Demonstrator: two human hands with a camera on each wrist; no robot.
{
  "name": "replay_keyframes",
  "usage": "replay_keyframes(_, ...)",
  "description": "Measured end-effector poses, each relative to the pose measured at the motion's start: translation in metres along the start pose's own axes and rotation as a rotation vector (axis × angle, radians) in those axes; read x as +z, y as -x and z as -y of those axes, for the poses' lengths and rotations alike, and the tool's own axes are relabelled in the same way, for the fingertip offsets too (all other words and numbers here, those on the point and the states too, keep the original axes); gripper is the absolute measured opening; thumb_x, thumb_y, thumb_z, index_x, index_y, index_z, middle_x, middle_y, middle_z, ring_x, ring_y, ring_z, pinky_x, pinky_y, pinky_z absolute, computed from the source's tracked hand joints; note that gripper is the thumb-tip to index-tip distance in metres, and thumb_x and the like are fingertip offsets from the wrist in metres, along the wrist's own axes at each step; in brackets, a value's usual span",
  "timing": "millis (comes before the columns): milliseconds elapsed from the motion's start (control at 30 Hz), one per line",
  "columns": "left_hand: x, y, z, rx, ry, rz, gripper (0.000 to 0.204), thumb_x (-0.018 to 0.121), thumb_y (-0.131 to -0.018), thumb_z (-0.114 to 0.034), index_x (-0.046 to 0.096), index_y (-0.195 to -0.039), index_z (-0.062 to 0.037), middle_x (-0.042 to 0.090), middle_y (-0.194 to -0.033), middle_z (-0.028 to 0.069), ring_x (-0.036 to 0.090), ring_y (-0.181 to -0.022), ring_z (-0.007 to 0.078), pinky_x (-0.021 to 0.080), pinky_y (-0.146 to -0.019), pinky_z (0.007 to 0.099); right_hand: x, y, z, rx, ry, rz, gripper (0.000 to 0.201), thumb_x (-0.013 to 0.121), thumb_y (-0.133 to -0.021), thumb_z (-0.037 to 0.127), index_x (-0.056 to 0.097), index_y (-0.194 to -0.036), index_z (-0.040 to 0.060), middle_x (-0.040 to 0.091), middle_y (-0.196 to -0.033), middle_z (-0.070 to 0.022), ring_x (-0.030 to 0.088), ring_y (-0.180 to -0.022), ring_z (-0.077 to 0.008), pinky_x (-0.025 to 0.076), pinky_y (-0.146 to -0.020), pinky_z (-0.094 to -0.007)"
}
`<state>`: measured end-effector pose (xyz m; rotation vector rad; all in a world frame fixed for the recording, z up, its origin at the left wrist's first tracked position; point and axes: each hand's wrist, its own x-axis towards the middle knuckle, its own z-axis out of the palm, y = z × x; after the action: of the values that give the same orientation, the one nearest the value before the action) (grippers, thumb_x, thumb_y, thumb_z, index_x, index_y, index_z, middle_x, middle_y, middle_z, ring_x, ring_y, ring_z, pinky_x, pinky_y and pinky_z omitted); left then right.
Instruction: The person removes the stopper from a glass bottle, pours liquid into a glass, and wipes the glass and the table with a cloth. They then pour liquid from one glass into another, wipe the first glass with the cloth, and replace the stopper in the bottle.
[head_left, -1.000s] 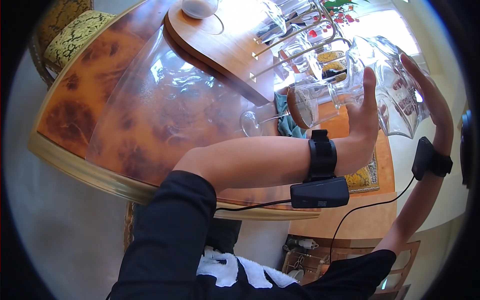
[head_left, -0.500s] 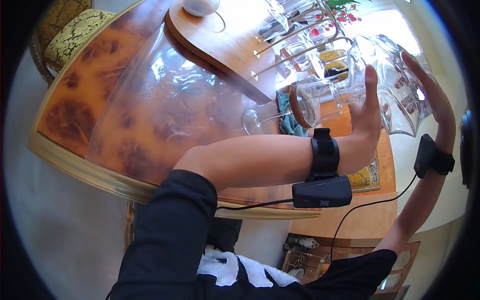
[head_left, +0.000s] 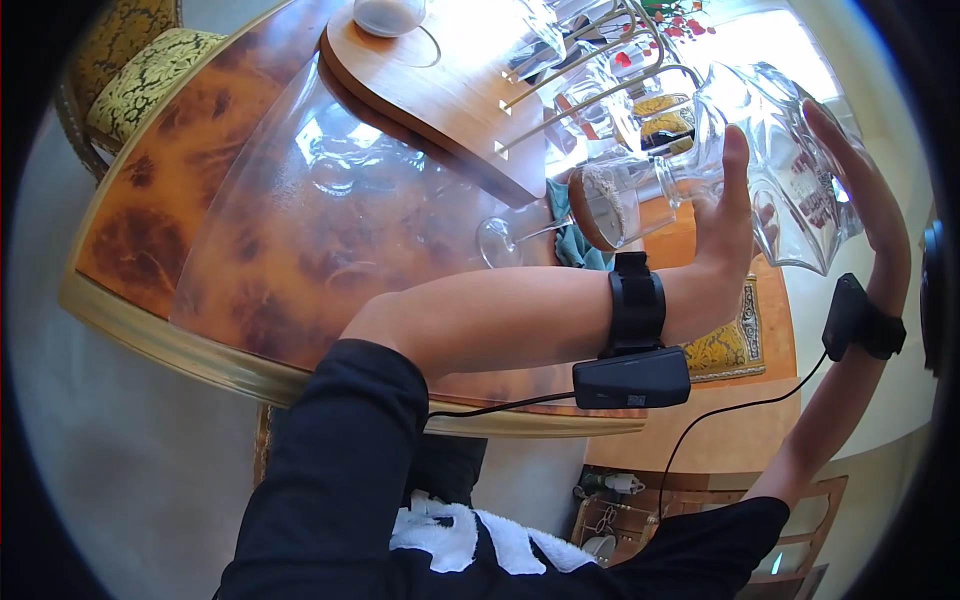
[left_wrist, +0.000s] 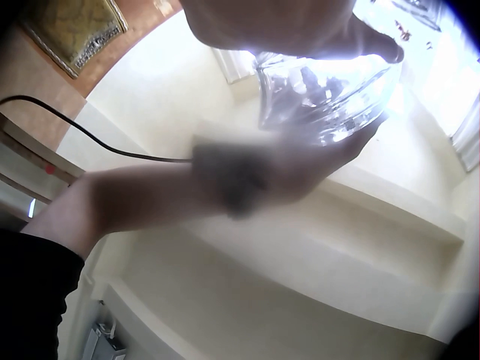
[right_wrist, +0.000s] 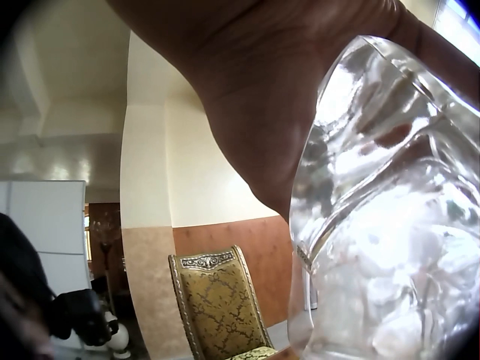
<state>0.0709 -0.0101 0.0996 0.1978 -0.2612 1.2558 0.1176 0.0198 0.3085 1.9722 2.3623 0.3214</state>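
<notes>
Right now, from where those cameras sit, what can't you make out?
Left hand, head view: most fingers hidden behind palm and glare.
Clear glass vessel, right wrist view: cut off by the right edge.
Round bowl, head view: cut off by the top edge.
Stemmed glass, head view: upper part lost among other glassware.
Strapped wrist device, left wrist view: blurred.

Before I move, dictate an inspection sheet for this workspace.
Surface: brown-orange marbled table, partly under clear sheeting.
Job's things: large clear faceted glass vessel.
Clutter: pale wooden stand with metal rods; clear stemmed glass; teal cloth.
Grips: left hand and right hand hold the vessel between them.
Cables: thin black cables, one from each wrist device.
Surroundings: gold-patterned chairs, red flowers.
</notes>
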Motion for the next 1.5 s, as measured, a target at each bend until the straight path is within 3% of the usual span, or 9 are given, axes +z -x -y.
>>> replay_keyframes(200,-0.001,-0.008,0.011,0.009,-0.033,-0.013,0.127,0.043,-0.071,-0.094,0.006,-0.158,-0.0086,0.022,-0.159,0.0208,0.029,-0.146,0.035,0.023,-0.12,0.0452,0.017,0.019,-0.013,0.062,-0.177,-0.09,0.078,0.05,-0.094,0.061,0.039,-0.151,0.0085,0.042,-0.153,-0.0139,0.037,-0.143,-0.0235,0.027,-0.118,-0.0366)
replay_keyframes(267,-0.012,-0.027,0.028,-0.017,-0.031,-0.034,0.125,0.047,-0.073,-0.091,0.007,-0.157,-0.0082,0.023,-0.158,0.0208,0.03,-0.145,0.035,0.023,-0.12,0.0452,0.021,0.023,-0.03,0.076,-0.322,-0.112,0.075,0.054,-0.093,0.061,0.048,-0.143,0.0053,0.063,-0.12,-0.017,0.066,-0.104,-0.0205,0.053,-0.091,-0.0323)
replay_keyframes(300,-0.015,-0.034,0.033,0.079,-0.105,-0.116,0.123,0.053,-0.074,-0.086,0.009,-0.157,-0.0074,0.024,-0.157,0.0207,0.032,-0.144,0.0348,0.025,-0.119,0.0445,0.029,0.028,-0.035,0.074,-0.327,-0.194,0.071,0.053,-0.095,0.061,0.052,-0.136,0.0024,0.066,-0.101,-0.0118,0.067,-0.082,-0.0152,0.057,-0.07,-0.0279)
replay_keyframes(600,-0.006,-0.018,0.022,0.147,-0.284,-0.155,0.098,0.079,-0.077,-0.052,0.029,-0.141,0.0041,0.053,-0.129,0.0205,0.058,-0.116,0.0283,0.046,-0.1,0.0377,0.109,0.07,-0.12,0.157,-1.199,-0.143,0.072,0.044,-0.098,0.062,0.047,-0.14,0.0029,0.063,-0.118,-0.0164,0.069,-0.091,-0.0267,0.059,-0.079,-0.0395)
replay_keyframes(833,-0.019,-0.025,0.037,0.094,-0.528,-0.14,0.075,0.084,-0.076,-0.015,0.038,-0.132,0.0019,0.064,-0.105,0.0168,0.067,-0.092,0.0254,0.054,-0.082,0.0364,0.236,0.088,-0.107,0.212,-1.801,-0.503,0.076,0.04,-0.097,0.065,0.034,-0.15,0.0104,0.047,-0.144,-0.0147,0.049,-0.13,-0.0297,0.04,-0.109,-0.0482)
replay_keyframes(1067,-0.059,-0.032,0.079,-0.116,-0.778,0.01,0.068,0.08,-0.082,-0.014,0.04,-0.134,0.0044,0.058,-0.119,0.0175,0.063,-0.102,0.0227,0.054,-0.085,0.0358,0.309,0.119,-0.111,0.306,-2.147,-0.69,0.078,0.04,-0.096,0.067,0.03,-0.153,0.0145,0.04,-0.152,-0.0103,0.04,-0.139,-0.0312,0.032,-0.115,-0.049)
replay_keyframes(1267,-0.115,-0.012,0.126,0.04,-1.338,-0.044,0.09,0.071,-0.089,-0.043,0.027,-0.146,0.011,0.046,-0.139,0.0275,0.046,-0.132,0.0338,0.038,-0.11,0.0399,0.349,0.159,-0.139,0.414,-2.01,-0.733,0.078,0.044,-0.096,0.066,0.031,-0.152,0.0143,0.04,-0.152,-0.0095,0.04,-0.139,-0.0295,0.031,-0.115,-0.049)
replay_keyframes(1333,-0.133,-0.008,0.134,-0.166,-1.292,-0.061,0.1,0.064,-0.09,-0.055,0.02,-0.148,0.0139,0.034,-0.151,0.0309,0.031,-0.144,0.0354,0.026,-0.117,0.0379,0.362,0.168,-0.155,0.448,-1.971,-0.707,0.078,0.045,-0.095,0.066,0.032,-0.151,0.0132,0.044,-0.148,-0.0101,0.042,-0.136,-0.0292,0.034,-0.114,-0.0487)
replay_keyframes(1500,-0.153,-0.005,0.132,-0.417,-1.18,-0.046,0.102,0.059,-0.092,-0.058,0.015,-0.15,0.0132,0.029,-0.154,0.0303,0.028,-0.146,0.0344,0.025,-0.118,0.0368,0.375,0.174,-0.182,0.586,-1.948,-0.55,0.077,0.048,-0.095,0.065,0.038,-0.146,0.0077,0.053,-0.129,-0.0124,0.055,-0.121,-0.0266,0.047,-0.103,-0.0449)
